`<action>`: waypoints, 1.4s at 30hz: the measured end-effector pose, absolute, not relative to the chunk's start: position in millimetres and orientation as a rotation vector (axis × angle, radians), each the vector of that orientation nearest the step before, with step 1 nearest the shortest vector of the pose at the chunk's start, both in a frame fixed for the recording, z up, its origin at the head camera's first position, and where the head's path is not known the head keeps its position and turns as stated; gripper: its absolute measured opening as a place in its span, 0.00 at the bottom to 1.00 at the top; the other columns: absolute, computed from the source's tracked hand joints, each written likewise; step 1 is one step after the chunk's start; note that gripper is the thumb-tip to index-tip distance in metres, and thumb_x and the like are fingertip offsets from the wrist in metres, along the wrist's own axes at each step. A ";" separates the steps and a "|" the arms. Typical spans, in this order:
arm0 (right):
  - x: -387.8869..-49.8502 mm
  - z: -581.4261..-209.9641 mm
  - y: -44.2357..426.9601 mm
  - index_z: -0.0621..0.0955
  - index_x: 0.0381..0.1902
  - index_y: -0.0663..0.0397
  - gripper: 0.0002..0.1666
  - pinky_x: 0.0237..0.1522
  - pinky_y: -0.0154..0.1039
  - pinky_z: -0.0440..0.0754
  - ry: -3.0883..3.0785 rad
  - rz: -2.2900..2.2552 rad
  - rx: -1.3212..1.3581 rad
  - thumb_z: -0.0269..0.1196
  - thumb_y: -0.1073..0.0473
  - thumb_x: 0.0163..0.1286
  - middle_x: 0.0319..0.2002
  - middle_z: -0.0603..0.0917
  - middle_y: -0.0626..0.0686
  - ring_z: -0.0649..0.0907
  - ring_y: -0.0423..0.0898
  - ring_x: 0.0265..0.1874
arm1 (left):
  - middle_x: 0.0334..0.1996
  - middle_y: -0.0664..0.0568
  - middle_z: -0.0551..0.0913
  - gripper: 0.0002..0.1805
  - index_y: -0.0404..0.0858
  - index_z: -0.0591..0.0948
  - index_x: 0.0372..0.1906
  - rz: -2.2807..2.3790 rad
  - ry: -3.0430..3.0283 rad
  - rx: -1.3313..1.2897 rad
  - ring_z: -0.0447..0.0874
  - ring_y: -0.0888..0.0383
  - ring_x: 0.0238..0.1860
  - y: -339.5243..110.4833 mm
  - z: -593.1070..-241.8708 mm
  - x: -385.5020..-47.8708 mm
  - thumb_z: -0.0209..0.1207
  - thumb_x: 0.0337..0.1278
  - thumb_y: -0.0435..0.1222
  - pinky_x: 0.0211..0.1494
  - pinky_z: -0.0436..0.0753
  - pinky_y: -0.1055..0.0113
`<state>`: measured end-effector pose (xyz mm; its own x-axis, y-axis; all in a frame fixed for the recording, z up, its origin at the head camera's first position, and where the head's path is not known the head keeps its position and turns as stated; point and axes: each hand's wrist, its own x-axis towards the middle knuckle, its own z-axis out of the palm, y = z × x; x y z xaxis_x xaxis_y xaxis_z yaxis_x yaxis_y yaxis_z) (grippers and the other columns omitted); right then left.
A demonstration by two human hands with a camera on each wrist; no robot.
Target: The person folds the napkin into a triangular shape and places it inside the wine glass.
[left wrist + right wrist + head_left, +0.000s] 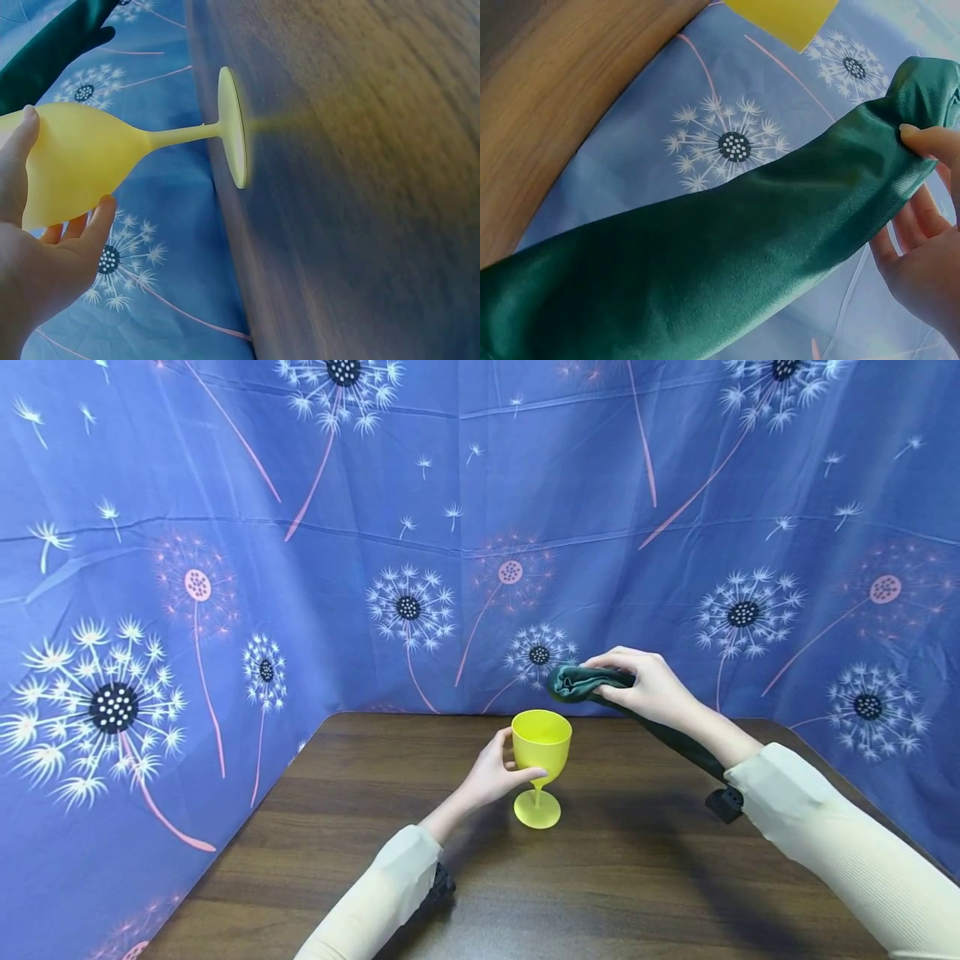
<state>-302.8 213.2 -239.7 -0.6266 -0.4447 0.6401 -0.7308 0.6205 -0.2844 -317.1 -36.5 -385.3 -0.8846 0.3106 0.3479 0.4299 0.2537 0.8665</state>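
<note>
My left hand [498, 770] holds a yellow plastic goblet [542, 747] by its bowl, thumb on the near side and fingers around the far side. The goblet is upright, its round foot [233, 127] at or just above the table; I cannot tell if they touch. To the right and higher up, my right hand [645, 687] pinches a dark green satin cloth [727, 247] near its bunched end [576, 683]. That end is beside and above the goblet's rim, apart from it. The rest of the cloth hangs back under my right forearm in a long strip.
A brown wood-grain table [360, 810] lies under both hands. Behind it and at the sides hangs a blue curtain [420, 543] with dandelion prints. Each wrist carries a small black device, such as the one at my right cuff [772, 785].
</note>
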 end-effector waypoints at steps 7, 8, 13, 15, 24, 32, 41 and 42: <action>-305.1 -243.4 208.1 0.83 0.46 0.50 0.21 0.33 0.36 0.71 -2.315 0.658 0.975 0.66 0.72 0.55 0.38 0.83 0.48 0.76 0.42 0.33 | 0.59 0.42 0.71 0.43 0.35 0.62 0.65 -1.726 -2.396 -0.726 0.78 0.45 0.56 -35.9 -385.3 -317.0 0.71 0.43 0.39 0.54 0.79 0.59; -304.9 -243.6 206.9 0.83 0.46 0.50 0.21 0.33 0.37 0.72 -2.317 0.640 0.985 0.66 0.72 0.55 0.38 0.83 0.48 0.76 0.42 0.33 | 0.59 0.42 0.71 0.43 0.35 0.62 0.65 -1.725 -2.397 -0.727 0.78 0.45 0.56 -36.0 -385.3 -317.0 0.71 0.43 0.39 0.54 0.79 0.59; -303.4 -243.8 198.9 0.83 0.47 0.51 0.21 0.31 0.38 0.73 -2.361 0.563 1.014 0.66 0.71 0.55 0.40 0.82 0.50 0.76 0.43 0.32 | 0.58 0.42 0.71 0.43 0.36 0.62 0.65 -1.706 -2.403 -0.716 0.78 0.46 0.56 -37.1 -384.6 -317.2 0.71 0.43 0.40 0.54 0.79 0.59; -303.3 -244.5 195.8 0.83 0.48 0.51 0.21 0.31 0.38 0.74 -2.370 0.524 1.022 0.66 0.71 0.55 0.40 0.82 0.50 0.76 0.44 0.32 | 0.58 0.42 0.72 0.43 0.36 0.62 0.65 -1.697 -2.406 -0.713 0.77 0.46 0.56 -37.6 -384.6 -317.5 0.71 0.43 0.40 0.55 0.79 0.59; -310.3 -250.1 186.2 0.85 0.45 0.50 0.23 0.31 0.39 0.72 -2.262 0.303 1.130 0.66 0.73 0.51 0.37 0.82 0.51 0.76 0.44 0.29 | 0.57 0.43 0.72 0.43 0.35 0.62 0.64 -1.726 -2.389 -0.739 0.78 0.47 0.55 -36.5 -385.2 -317.5 0.71 0.43 0.39 0.55 0.79 0.59; -310.9 -252.2 179.1 0.85 0.45 0.48 0.22 0.38 0.45 0.75 -2.281 0.157 1.164 0.68 0.72 0.51 0.37 0.81 0.50 0.78 0.47 0.36 | 0.57 0.42 0.73 0.42 0.35 0.63 0.64 -1.728 -2.370 -0.747 0.76 0.49 0.56 -34.3 -384.2 -318.4 0.71 0.43 0.38 0.55 0.79 0.59; -310.1 -256.5 169.7 0.86 0.43 0.49 0.21 0.42 0.47 0.76 -2.287 0.081 1.227 0.65 0.73 0.52 0.37 0.80 0.51 0.79 0.48 0.38 | 0.57 0.43 0.72 0.42 0.35 0.62 0.64 -1.698 -2.387 -0.736 0.73 0.52 0.57 -34.1 -383.5 -317.9 0.71 0.43 0.38 0.54 0.79 0.63; -309.9 -256.5 168.5 0.86 0.43 0.49 0.21 0.41 0.47 0.76 -2.284 0.072 1.232 0.65 0.74 0.51 0.37 0.80 0.51 0.79 0.48 0.38 | 0.57 0.43 0.72 0.42 0.35 0.62 0.64 -1.697 -2.387 -0.737 0.73 0.52 0.57 -34.0 -383.3 -317.7 0.71 0.43 0.38 0.54 0.79 0.63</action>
